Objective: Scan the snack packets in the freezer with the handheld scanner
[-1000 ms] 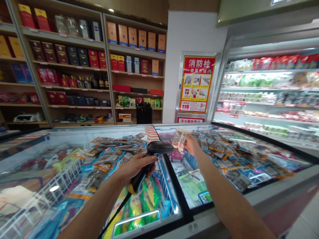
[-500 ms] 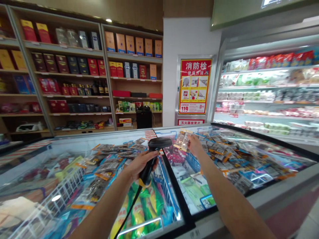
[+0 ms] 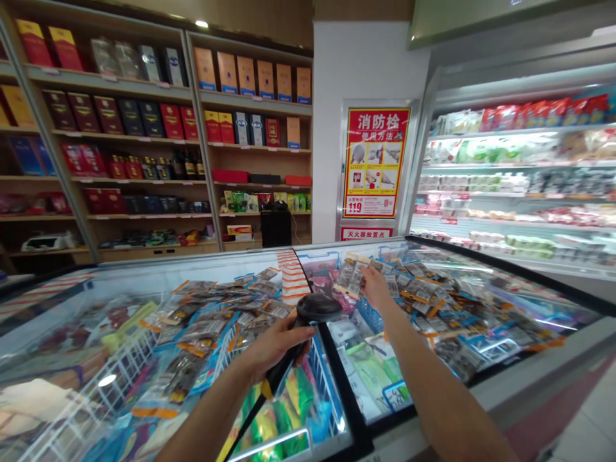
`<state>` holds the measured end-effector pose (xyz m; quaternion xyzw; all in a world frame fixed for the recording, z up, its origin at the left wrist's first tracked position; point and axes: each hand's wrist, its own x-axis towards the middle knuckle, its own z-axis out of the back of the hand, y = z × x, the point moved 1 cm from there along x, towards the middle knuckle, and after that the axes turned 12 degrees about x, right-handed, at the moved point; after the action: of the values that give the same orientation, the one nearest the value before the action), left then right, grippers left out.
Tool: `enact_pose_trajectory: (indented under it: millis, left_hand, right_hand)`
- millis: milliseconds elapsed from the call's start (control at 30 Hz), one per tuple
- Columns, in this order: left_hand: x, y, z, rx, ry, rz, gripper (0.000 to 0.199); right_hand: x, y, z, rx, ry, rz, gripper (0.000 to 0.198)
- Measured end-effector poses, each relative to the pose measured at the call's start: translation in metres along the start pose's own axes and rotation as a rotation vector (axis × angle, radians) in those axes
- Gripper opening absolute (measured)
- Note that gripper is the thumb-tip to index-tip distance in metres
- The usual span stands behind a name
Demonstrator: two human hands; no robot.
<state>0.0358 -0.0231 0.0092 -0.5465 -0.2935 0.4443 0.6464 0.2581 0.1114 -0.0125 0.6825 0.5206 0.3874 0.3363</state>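
- Packet, clear with pale edging, is just off centre toward four o'clock, held above the chest freezer; the right hand has its fingers pinched on the packet's right edge.
- Scanner is toward six o'clock, the left hand with its fingers wrapped around the handle; the packet is apart from it, at about two o'clock from its head. A cable trails toward seven o'clock.
- Good handling, as a judgement: pinch only the edge, hold the film flat so glare and creases spare the print, steady both wrists, and let the cable hang slack.
- Counts close in: one held packet, one scanner, two hands.
- Two heaps of packets lie on the freezer's glass, one at eight o'clock, one at four; too overlapped to count singly.
- Farther out: one large red poster at two o'clock; six orange-and-blue boxes in the top row at eleven.
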Motion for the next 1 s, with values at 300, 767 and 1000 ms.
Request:
enact_pose_trajectory:
  millis: [300,767,1000]
  left_hand:
    - [0.001,0.001,0.003,-0.019,-0.019,0.019,0.029]
    - [0.0,0.005,0.008,-0.074,-0.005,0.035,0.032]
    - [-0.006,-0.003,0.029,-0.053,-0.183,0.009,0.031]
  right_hand:
    - [-0.002,-0.004,-0.005,0.099,0.003,-0.065,0.018]
    - [-0.001,-0.013,-0.004,0.093,-0.022,-0.063,0.02]
    - [0.016,-0.018,0.017,0.041,-0.205,0.043,0.014]
